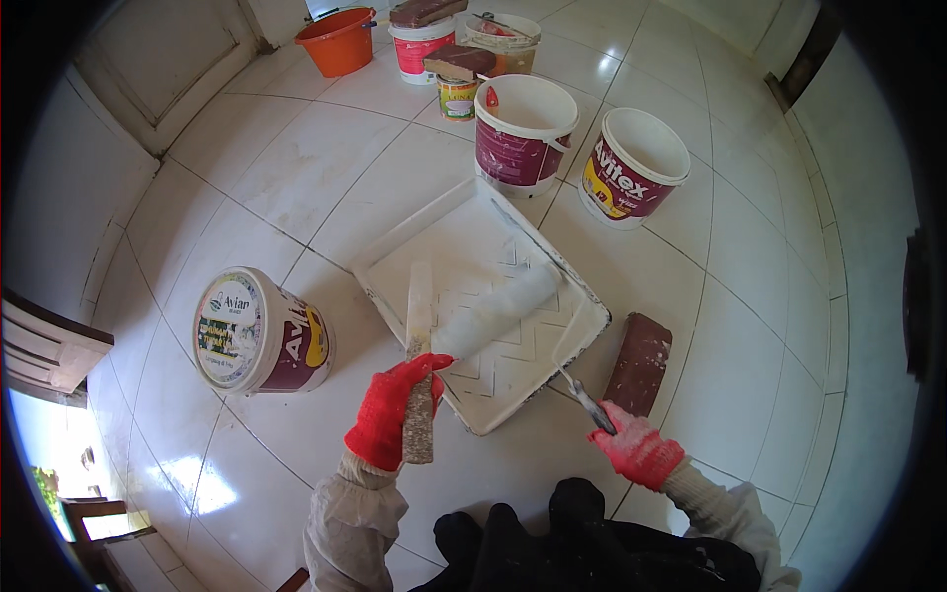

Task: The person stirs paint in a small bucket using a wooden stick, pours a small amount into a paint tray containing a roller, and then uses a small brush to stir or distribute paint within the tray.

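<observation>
A stick (418, 365) was gripped in the left hand (392, 409), its far end reaching into the white tray (414, 247) on the tiled floor. A roller (498, 311) lay in the tray, just right of the stick; its handle was clasped by the right hand (636, 449), near and right. A brick (639, 363) lay just beyond that hand.

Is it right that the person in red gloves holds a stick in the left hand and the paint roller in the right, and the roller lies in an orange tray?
Not quite. The head view shows the paint tray is white, not orange. The left hand does hold the stick, and the right hand the paint roller.
</observation>
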`<act>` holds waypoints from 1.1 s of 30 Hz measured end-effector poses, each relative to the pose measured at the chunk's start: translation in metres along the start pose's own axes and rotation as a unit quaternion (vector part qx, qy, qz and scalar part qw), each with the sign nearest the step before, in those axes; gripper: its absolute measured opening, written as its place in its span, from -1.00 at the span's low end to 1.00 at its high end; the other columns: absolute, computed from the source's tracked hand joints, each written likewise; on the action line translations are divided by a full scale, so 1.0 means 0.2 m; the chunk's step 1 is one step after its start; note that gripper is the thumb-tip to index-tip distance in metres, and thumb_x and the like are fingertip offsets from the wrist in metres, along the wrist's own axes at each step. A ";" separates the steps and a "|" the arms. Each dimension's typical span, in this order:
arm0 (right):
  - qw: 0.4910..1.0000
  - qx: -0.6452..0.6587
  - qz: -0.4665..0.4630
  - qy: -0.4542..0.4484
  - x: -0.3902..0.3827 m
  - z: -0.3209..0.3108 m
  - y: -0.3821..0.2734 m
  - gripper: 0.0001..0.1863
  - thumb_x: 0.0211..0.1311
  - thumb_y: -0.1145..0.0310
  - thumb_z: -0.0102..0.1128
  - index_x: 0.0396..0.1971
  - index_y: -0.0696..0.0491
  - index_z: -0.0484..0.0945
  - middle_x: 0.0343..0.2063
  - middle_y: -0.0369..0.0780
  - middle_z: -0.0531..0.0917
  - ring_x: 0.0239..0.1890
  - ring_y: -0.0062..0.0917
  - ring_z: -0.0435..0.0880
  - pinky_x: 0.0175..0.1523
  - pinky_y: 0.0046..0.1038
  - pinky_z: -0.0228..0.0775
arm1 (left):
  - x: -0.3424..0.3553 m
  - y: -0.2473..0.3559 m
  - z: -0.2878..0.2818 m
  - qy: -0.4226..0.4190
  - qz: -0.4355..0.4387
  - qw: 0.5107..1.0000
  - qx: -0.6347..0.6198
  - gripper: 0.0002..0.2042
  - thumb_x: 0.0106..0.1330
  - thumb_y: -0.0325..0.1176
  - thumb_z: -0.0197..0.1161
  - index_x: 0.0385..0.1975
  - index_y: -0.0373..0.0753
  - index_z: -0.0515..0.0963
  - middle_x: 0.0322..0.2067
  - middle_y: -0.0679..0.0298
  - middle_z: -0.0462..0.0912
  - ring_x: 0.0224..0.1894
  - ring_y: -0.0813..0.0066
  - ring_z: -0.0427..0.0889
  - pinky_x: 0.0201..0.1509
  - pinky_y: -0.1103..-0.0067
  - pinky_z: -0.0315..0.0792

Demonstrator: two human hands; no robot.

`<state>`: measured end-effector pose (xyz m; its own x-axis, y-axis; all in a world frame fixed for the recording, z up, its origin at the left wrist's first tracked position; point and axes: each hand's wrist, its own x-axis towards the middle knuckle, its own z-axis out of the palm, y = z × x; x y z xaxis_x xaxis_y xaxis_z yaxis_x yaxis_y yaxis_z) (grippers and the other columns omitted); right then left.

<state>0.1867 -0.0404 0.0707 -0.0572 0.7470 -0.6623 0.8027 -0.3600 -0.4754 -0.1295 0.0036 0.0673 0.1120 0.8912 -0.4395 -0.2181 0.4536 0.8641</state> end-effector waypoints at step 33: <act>0.916 0.351 0.026 -0.193 0.02 0.02 -0.27 -0.70 0.19 0.23 0.17 -0.29 0.19 0.43 -0.59 -0.21 0.57 -0.57 -0.59 0.59 -0.47 -0.59 0.43 | -0.05 -0.19 0.54 -0.092 -0.169 0.976 0.102 -0.65 0.36 -0.11 -0.03 0.02 -0.16 0.43 -0.44 0.33 0.53 -0.51 0.61 0.44 -0.53 0.69 0.33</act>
<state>0.1405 -0.0207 0.0906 -0.3441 0.5133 -0.7862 0.2387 -0.7620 -0.6020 -0.0166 -0.0221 0.0653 0.3203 0.6670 -0.6727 0.0568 0.6953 0.7165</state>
